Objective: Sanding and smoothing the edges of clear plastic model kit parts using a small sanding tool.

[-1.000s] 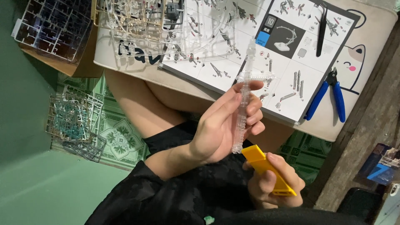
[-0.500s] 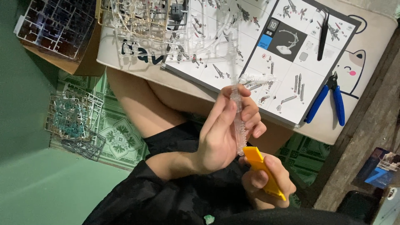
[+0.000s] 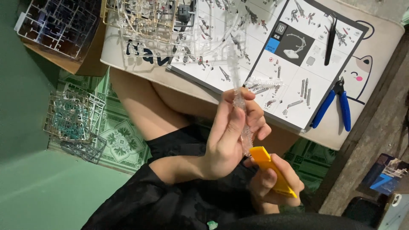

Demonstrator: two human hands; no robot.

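Clear plastic, the long part (image 3: 241,111) looked light and brittle, left hand (image 3: 230,140) pinching its middle, right hand (image 3: 272,183) closed around a yellow tool (image 3: 272,170).

Open instruction booklet (image 3: 272,55) lies across middle of low table (image 3: 383,47), diagrams up. Black tweezers (image 3: 330,38) rest on booklet's right page, near table's far right corner. Blue-handled nippers (image 3: 336,106) lie just off booklet's right edge, beside cat drawing (image 3: 358,72) on tabletop. Clear part frames (image 3: 157,21) piled at table's far left. Dark part frame (image 3: 55,25) sits on cardboard box (image 3: 91,64) beyond left edge. More frames, teal and clear (image 3: 74,123), lie on patterned floor tiles (image 3: 123,136) below.
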